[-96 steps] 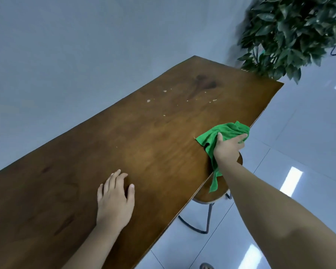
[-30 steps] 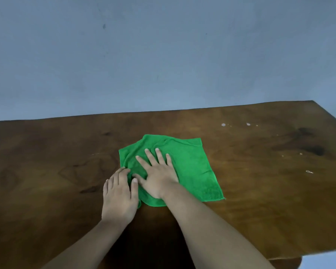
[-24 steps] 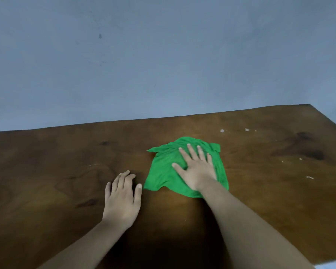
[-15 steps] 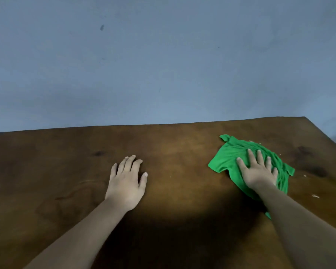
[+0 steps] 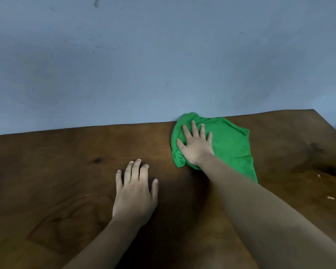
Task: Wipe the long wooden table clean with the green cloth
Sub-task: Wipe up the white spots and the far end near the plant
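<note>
The right hand (image 5: 195,147) lay flat on the green cloth (image 5: 229,144) at the far edge of the wooden table (image 5: 66,171). The left hand (image 5: 134,193) rested flat on bare wood.

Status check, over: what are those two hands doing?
Right hand flat on green cloth, far edge. Left hand flat on table. Crumbs right.

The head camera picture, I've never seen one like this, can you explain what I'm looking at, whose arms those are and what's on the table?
No machine here. The camera sits on a person's head and looks forward and down, so the two bare arms reaching in from the bottom are the wearer's own. The brown surface is a long wooden table standing against a blue-grey wall. The right hand lies flat with spread fingers on a rumpled green cloth near the table's far edge, pressing it down rather than gripping it. The left hand rests flat on the bare wood. A few pale crumbs and a dark stain show at the right.
</note>
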